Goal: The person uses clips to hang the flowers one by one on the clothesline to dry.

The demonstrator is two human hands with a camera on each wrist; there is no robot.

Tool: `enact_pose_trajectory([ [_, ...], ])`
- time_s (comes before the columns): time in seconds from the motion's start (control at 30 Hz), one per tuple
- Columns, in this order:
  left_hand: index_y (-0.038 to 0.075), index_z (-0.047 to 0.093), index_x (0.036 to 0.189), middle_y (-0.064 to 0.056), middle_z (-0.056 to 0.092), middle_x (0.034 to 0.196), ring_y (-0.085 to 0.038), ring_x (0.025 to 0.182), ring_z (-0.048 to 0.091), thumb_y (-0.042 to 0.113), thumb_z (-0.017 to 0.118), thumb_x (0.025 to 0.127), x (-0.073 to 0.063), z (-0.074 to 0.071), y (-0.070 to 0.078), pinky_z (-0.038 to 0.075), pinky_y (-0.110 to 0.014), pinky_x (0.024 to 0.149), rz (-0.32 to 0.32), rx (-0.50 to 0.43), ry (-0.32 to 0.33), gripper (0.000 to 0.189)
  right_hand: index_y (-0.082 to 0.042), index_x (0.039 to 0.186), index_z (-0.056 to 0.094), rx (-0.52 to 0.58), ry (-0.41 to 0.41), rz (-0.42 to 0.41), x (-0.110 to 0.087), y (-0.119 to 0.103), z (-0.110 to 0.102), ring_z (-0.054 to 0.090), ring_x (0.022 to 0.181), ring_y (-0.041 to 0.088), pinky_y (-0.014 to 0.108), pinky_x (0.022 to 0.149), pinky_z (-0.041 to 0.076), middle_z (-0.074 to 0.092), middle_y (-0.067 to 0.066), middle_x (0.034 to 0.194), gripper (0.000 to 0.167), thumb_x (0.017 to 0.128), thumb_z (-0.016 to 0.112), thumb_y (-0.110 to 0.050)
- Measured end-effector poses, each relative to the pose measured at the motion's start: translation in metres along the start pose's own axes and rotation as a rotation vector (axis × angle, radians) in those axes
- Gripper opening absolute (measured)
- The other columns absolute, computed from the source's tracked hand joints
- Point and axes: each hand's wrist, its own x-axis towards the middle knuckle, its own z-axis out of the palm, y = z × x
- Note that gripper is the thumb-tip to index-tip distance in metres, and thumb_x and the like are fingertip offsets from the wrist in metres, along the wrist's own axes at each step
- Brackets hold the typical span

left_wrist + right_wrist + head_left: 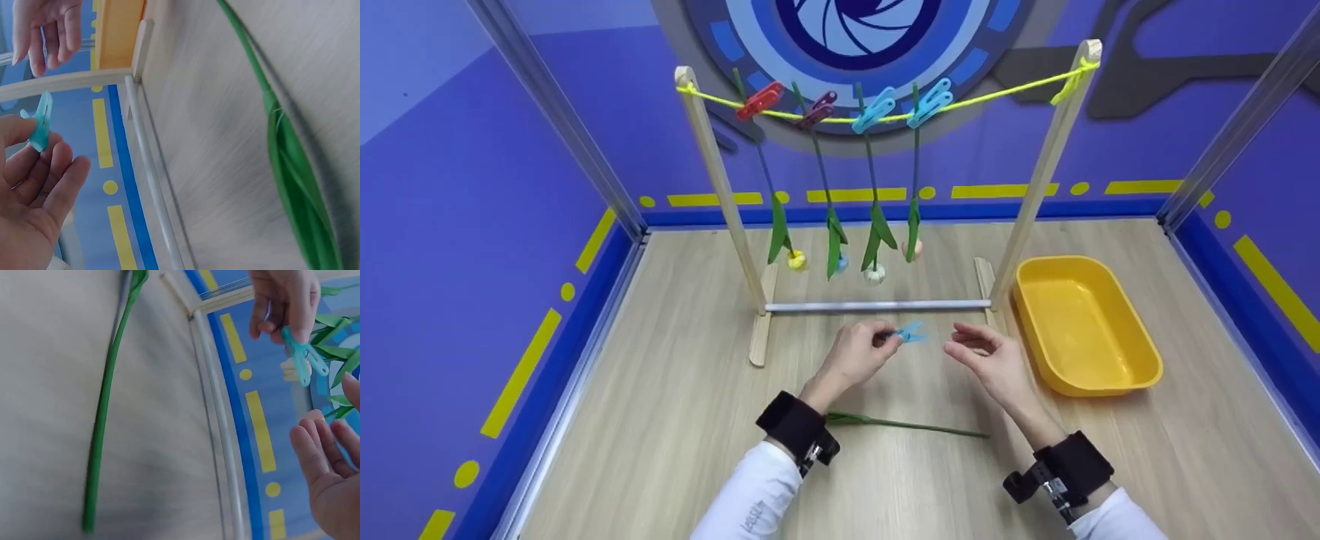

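Note:
My left hand (858, 351) pinches a light blue clothespin (910, 332) between thumb and fingers, above the table in front of the wooden rack. In the right wrist view the clothespin (304, 357) has its two handle ends pointing toward my right hand (337, 478). That right hand (988, 361) holds nothing; its fingers are loosely bent, a short gap from the clothespin. Below the hands an artificial flower's green stem (922, 427) lies across the table, its leaves (298, 180) toward the left and its head hidden behind my left wrist.
Over the rack's posts (1046, 176) runs a yellow string (997, 93). Red (760, 100), purple (817, 110) and blue clothespins (874, 111) hold several flowers upside down on it. A yellow tray (1027, 322) stands right of the rack. Blue walls enclose the table.

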Motion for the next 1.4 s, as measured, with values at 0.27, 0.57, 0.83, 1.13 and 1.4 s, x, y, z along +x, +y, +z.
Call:
enact_pose_trajectory([
  [0.27,0.008,0.075,0.108,-0.003,0.072,0.092,-0.009,0.080,0.060,0.025,0.060,0.098,0.006,-0.013,-0.003,0.048,-0.023,0.070,-0.126,-0.151,-0.181,0.024,0.000,0.112,0.072,-0.415,0.028,-0.706,0.009,-0.001,0.002,0.072,0.093,0.027,0.017,0.085,0.054,0.073,0.013,0.104,0.048,0.068,0.090,-0.007],
  [0.57,0.007,0.072,0.095,0.001,0.060,0.076,-0.008,0.068,0.052,0.023,0.056,0.100,0.007,-0.010,-0.009,0.039,-0.021,0.061,-0.186,-0.269,-0.307,0.023,0.001,0.119,0.068,-0.647,-0.176,-0.962,0.024,0.000,0.010,0.069,0.098,0.025,0.034,0.083,0.058,0.070,0.012,0.109,0.061,0.069,0.091,-0.027],
  [0.83,0.004,0.070,0.098,0.002,0.058,0.080,-0.011,0.074,0.057,0.022,0.056,0.100,0.006,-0.012,-0.015,0.044,-0.022,0.066,-0.218,-0.282,-0.440,0.023,0.000,0.116,0.070,-0.674,-0.280,-0.882,0.019,0.007,0.016,0.071,0.093,0.024,0.033,0.077,0.059,0.071,0.010,0.105,0.050,0.076,0.087,-0.025],
  [1.13,0.000,0.069,0.108,0.003,0.058,0.082,-0.012,0.079,0.058,0.025,0.054,0.102,0.003,-0.014,-0.018,0.045,-0.024,0.072,-0.248,-0.294,-0.509,0.030,-0.002,0.106,0.073,-0.667,-0.265,-0.892,0.012,0.011,0.020,0.071,0.081,0.018,0.028,0.068,0.058,0.072,0.006,0.092,0.037,0.076,0.086,-0.019],
  [1.4,0.002,0.070,0.108,0.003,0.060,0.085,-0.012,0.085,0.061,0.025,0.053,0.102,0.000,-0.013,-0.017,0.052,-0.028,0.081,-0.244,-0.301,-0.519,0.029,-0.003,0.099,0.073,-0.645,-0.230,-0.953,0.012,0.017,0.021,0.070,0.077,0.015,0.027,0.066,0.057,0.072,0.004,0.087,0.032,0.073,0.088,-0.015],
])
